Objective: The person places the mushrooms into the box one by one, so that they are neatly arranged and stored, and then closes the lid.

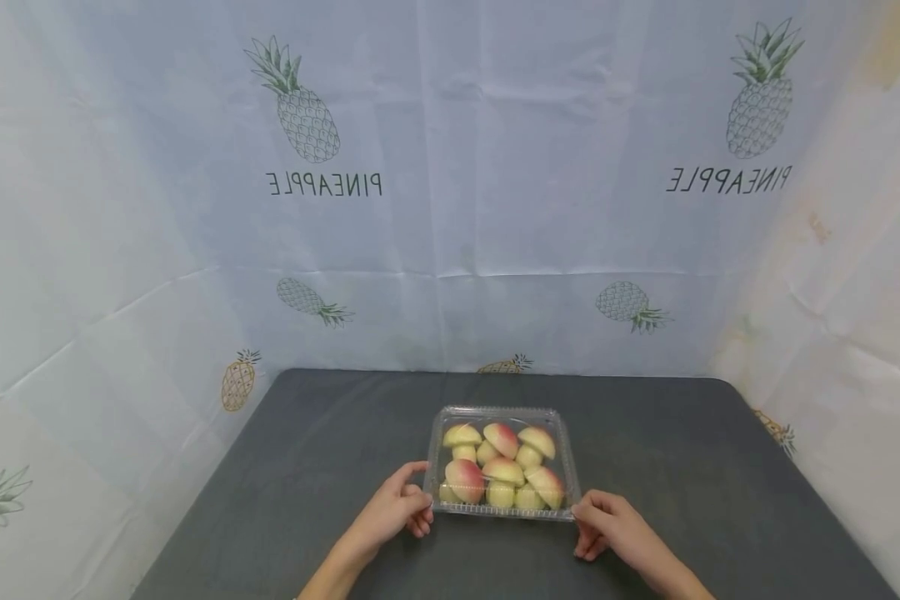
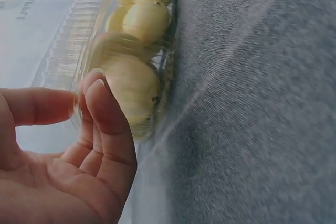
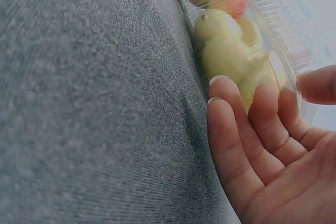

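Note:
A clear plastic clamshell box [image 1: 504,412] lies on the dark table, its ridged rim facing up. Inside it sit several yellow mushroom-shaped pieces [image 1: 465,479], some with pinkish-red caps. My left hand [image 1: 393,510] pinches the rim at the near left corner. In the left wrist view, thumb and fingers of the left hand [image 2: 97,161] meet around the edge of the box [image 2: 65,51]. At the near right corner my right hand [image 1: 609,523] pinches the rim too. The right wrist view has the right hand's [image 3: 268,156] curled fingers against the box side, with the thumb at its rim.
A dark grey cloth-covered table [image 1: 330,442] extends around the box on all sides. Behind it and at both sides hangs a pale curtain [image 1: 495,208] printed with pineapples and lettering, meeting the table's far edge.

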The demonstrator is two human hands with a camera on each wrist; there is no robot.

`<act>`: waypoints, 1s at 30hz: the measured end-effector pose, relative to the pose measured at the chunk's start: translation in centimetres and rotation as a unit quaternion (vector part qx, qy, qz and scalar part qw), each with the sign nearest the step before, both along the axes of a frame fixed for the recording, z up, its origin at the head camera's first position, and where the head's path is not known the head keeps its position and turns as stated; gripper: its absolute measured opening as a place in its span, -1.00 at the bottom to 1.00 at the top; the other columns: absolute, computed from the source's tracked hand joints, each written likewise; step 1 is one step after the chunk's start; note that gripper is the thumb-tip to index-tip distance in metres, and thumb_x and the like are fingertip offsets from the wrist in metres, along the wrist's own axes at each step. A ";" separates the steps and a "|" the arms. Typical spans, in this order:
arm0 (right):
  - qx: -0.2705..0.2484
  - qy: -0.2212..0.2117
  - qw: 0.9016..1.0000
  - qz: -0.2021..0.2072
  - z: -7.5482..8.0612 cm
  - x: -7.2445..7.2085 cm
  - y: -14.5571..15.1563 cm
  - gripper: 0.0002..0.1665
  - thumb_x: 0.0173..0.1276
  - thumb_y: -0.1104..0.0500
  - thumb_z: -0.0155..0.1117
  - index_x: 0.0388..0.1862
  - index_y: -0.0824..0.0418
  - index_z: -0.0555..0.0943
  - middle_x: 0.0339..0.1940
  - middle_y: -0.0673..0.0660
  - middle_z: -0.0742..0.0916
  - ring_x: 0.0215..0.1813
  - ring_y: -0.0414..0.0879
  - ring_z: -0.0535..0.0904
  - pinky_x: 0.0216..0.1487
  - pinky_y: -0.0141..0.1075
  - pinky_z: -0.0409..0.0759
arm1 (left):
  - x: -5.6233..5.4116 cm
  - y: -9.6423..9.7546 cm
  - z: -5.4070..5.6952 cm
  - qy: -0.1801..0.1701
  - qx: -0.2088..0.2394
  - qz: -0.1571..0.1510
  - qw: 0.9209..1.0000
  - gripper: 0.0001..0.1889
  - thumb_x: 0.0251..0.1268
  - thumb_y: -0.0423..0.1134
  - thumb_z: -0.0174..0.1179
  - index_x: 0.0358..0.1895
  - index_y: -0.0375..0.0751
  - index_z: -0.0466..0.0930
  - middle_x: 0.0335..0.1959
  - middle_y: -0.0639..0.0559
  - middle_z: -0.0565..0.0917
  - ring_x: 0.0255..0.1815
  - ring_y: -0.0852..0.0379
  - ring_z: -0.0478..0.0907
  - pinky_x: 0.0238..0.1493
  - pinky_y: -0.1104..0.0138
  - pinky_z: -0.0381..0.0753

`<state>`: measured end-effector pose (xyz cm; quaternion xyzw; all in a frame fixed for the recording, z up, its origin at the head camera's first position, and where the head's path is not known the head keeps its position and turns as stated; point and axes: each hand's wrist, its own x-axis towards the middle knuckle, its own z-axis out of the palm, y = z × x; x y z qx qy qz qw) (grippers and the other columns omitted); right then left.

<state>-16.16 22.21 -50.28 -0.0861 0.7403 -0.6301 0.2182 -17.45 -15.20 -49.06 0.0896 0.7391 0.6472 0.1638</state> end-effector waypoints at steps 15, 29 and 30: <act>-0.016 0.004 1.000 -0.016 0.1 -0.5 0.0 -0.60 0.59 0.06 0.10 -0.46 0.23 0.41 -0.55 0.11 0.60 -0.36 0.06 0.71 -0.30 -0.13 0.75 | -0.6 0.9 0.4 -0.008 0.009 0.021 1.000 -0.35 0.36 -0.41 0.12 0.48 -0.49 0.16 -0.55 -0.02 0.61 -0.60 0.17 0.57 -0.55 0.40 0.60; -0.033 -0.003 0.999 -0.021 0.1 -0.9 -0.1 -0.58 0.60 0.15 0.06 -0.49 0.34 0.34 -0.58 0.08 0.56 -0.42 0.00 0.67 -0.36 -0.17 0.72 | -0.9 1.1 0.7 -0.016 -0.007 0.023 1.000 -0.35 0.38 -0.40 0.10 0.50 -0.44 0.15 -0.52 -0.05 0.61 -0.58 0.14 0.56 -0.51 0.36 0.59; -0.035 -0.003 0.999 -0.020 0.1 -0.9 -0.1 -0.58 0.60 0.15 0.05 -0.49 0.33 0.34 -0.58 0.08 0.55 -0.42 0.00 0.67 -0.37 -0.16 0.71 | -0.9 1.1 0.7 -0.017 -0.008 0.022 1.000 -0.35 0.38 -0.40 0.09 0.50 -0.44 0.14 -0.52 -0.05 0.61 -0.58 0.14 0.56 -0.51 0.36 0.59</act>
